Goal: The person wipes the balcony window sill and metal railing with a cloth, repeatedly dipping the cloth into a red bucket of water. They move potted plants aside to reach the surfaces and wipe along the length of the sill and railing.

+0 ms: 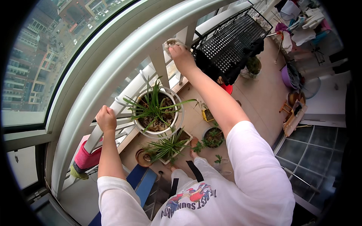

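Observation:
My right hand (181,58) is closed on a crumpled greyish-white cloth (173,43), pressed near the top of an upright post of the white railing (124,48). Farther left, my left hand (106,118) grips a rail of the same railing, its fingers curled round it. Between my arms a white round pot (177,115) with a long-leaved green plant (154,106) hangs in a white ring holder on the railing. A pink cloth (87,155) is draped over the railing below my left hand.
Potted plants stand on the tiled floor by my feet, among them a spider plant (169,145) and a dark round pot (212,137). A black mesh rack (234,36) is at upper right, near hanging laundry (302,25). Blue boards (145,182) lie lower left.

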Demonstrator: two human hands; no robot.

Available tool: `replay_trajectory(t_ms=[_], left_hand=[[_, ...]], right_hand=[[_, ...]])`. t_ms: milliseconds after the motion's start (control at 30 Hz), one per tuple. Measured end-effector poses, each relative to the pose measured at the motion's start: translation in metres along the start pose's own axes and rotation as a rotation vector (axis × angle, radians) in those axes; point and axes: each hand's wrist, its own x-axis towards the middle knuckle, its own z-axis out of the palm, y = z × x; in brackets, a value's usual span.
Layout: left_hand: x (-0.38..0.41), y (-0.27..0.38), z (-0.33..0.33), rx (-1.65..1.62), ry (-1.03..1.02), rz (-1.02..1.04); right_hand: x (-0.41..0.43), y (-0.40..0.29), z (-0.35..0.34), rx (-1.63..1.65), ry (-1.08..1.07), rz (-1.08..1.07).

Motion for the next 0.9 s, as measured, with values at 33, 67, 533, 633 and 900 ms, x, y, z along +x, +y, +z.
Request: replay_trajectory(t_ms=[33,67,533,633,900], left_hand=[[0.000,-0.003,0.000,0.010,0.000,0.001],[0.000,-0.006,-0.001,0.021,0.000,0.003],[0.000,0.002,0.003,0.034,0.015,0.020],[-0.001,0.005,-0.001,0.032,0.022,-0.006],[-0.002,0.001,-0.003,0.043,0.054,0.010]], right_hand=[[-0.012,-0.003,-0.004,0.055,-0.015,0.033],[-0.022,-0.006,-0.007,0.111,-0.031,0.066],[-0.017,-0.072,0.010,0.459,0.130,0.591],[-0.012,-0.084,-0.009,0.530,0.224,0.570],[0.004,-0.059,-0.046,1.045,0.346,0.361]])
